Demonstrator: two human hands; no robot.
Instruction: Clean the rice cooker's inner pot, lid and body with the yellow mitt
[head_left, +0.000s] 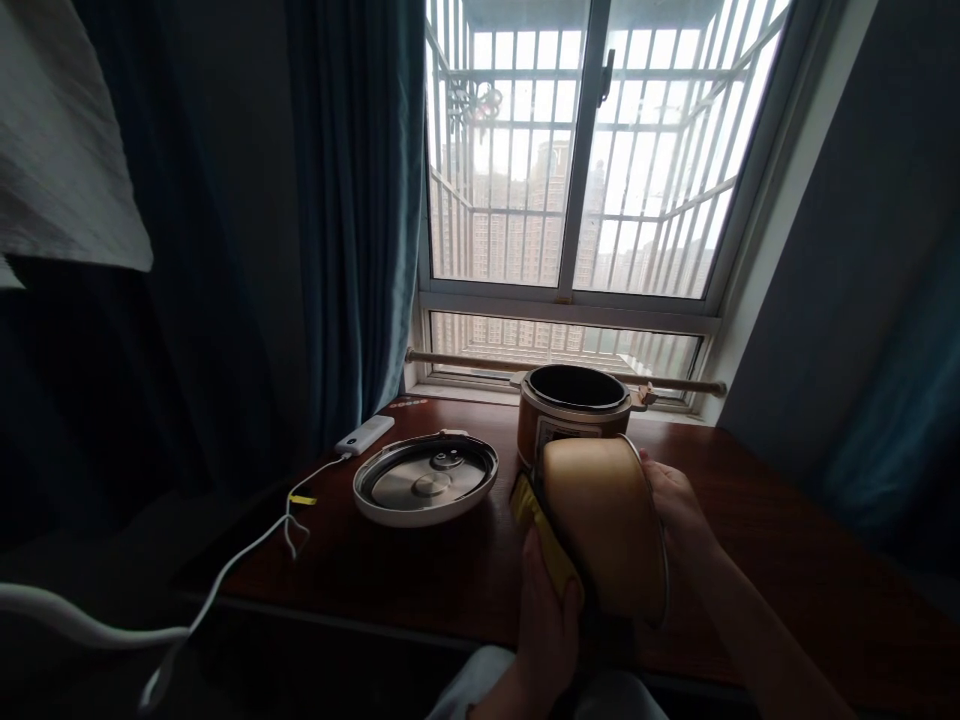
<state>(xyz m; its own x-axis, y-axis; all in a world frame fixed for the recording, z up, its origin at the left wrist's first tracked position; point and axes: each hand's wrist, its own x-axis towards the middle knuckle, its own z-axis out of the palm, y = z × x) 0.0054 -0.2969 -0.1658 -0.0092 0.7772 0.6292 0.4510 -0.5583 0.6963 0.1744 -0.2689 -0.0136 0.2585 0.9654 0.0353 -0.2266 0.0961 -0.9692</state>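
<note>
A gold-coloured inner pot (pixel 600 520) is tipped on its side above the front of the table. My right hand (pixel 673 500) grips its rim from the right, fingers closed over the edge. On the other side my left hand (pixel 549 610) holds a yellow cloth or sponge (pixel 546 535) near the pot's bottom; its exact kind is unclear. Behind the pot stands the cooker body (pixel 529 420), its dark cavity facing up. To the left lies the detached cooker lid (pixel 427 485), its metal inner side up.
A white power bank or similar box (pixel 365 437) sits at the table's left, joined to a white cable (pixel 247 550) with a yellow tag (pixel 303 500). The wooden table (pixel 765 510) meets a barred window. Blue curtains (pixel 352 200) hang at the left.
</note>
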